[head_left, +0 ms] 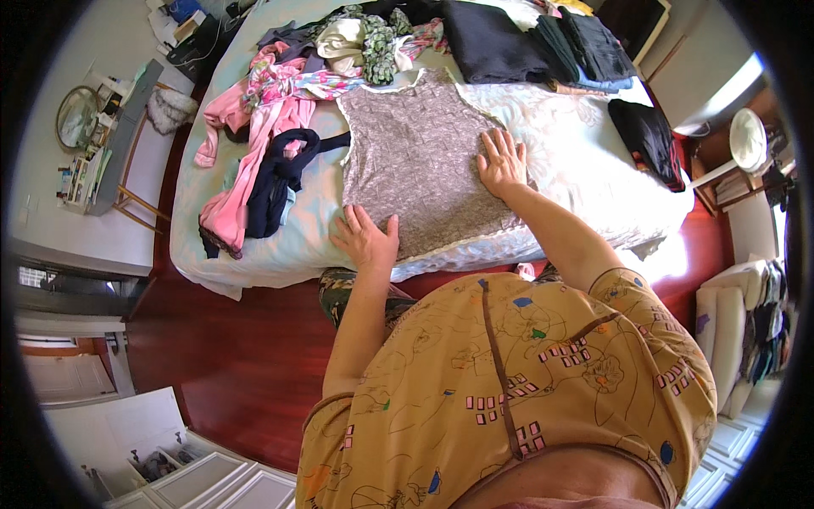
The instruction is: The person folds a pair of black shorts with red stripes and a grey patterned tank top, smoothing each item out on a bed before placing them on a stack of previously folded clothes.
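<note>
A sleeveless grey-brown top (pixel 415 161) lies spread flat on the bed, its neck end away from me and its hem near the bed's front edge. My left hand (pixel 369 237) rests on the top's lower left corner, fingers stretched out. Farther up, on the right edge, my right hand (pixel 504 163) lies flat with its fingers spread. Neither hand grips anything. To the left of the top is a heap of unfolded clothes, with a dark navy garment (pixel 275 187) and a long pink garment (pixel 237 199) closest to it.
Behind the top are a green patterned cloth (pixel 379 51) and a folded black garment (pixel 492 42). Folded dark trousers (pixel 593 47) are stacked at the far right, with another black folded garment (pixel 644 140) by the bed's right edge. A desk (pixel 127 136) stands left of the bed (pixel 585 170).
</note>
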Available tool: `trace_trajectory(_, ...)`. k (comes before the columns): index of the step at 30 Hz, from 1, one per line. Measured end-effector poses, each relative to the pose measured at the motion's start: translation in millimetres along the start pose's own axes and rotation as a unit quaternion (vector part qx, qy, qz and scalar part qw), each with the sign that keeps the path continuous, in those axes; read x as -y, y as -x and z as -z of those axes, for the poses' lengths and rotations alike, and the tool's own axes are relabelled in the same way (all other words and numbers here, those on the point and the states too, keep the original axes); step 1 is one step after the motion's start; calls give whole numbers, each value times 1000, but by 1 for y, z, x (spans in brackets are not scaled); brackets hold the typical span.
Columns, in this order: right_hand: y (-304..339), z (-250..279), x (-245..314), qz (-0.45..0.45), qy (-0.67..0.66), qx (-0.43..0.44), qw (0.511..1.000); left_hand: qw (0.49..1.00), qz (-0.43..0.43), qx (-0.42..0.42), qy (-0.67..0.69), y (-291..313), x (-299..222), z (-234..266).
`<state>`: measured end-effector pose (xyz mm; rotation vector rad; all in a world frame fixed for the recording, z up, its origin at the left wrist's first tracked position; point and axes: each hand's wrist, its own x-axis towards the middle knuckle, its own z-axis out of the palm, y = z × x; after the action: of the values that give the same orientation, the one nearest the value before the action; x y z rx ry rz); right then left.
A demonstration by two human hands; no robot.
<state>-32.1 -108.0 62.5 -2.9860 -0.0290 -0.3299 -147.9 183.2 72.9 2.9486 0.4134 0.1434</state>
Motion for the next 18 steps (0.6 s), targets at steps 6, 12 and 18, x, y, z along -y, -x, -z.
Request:
trace_trajectory(6, -1, -2, 1, 1, 33, 0, 999, 968, -231, -33, 89, -20, -57, -28)
trace_trajectory(12, -2, -4, -3, -1, 32, 4, 999, 973, -214, 82, -4, -64, -72, -1)
trace_trajectory(18, -2, 2, 2, -2, 42, 18, 999, 986, -107, 19, 127, -157, 44, -37)
